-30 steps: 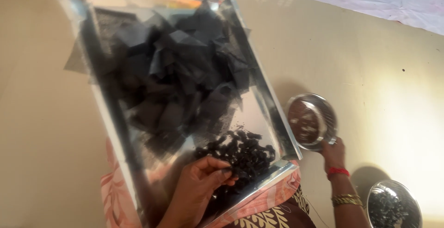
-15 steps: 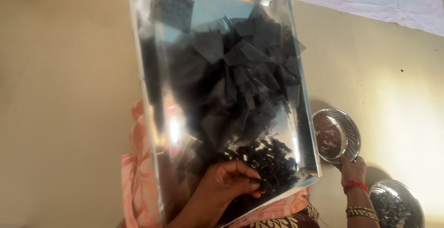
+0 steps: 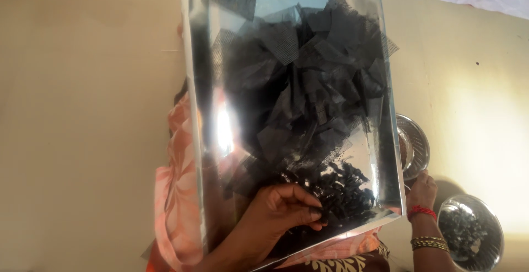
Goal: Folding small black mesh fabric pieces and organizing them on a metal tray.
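One hand (image 3: 281, 208) on dark bits (image 3: 336, 189) in steel tray (image 3: 195, 112)

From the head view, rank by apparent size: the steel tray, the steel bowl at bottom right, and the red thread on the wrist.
1. Steel tray, though nearest the camera.
2. Steel bowl.
3. Red thread.

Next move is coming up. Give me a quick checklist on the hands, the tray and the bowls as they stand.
1. Left hand on the dark bits: ok, fingertips curled into the pile at the tray's near corner.
2. Steel tray steady: cannot tell; it rests on the lap and no hand visibly grips it.
3. Black mesh pieces apart from the bits: ok, heaped further up the tray.
4. Right hand at the small steel plate: beside its rim; contact cannot tell.
5. Steel bowl has room: ok, partly filled.
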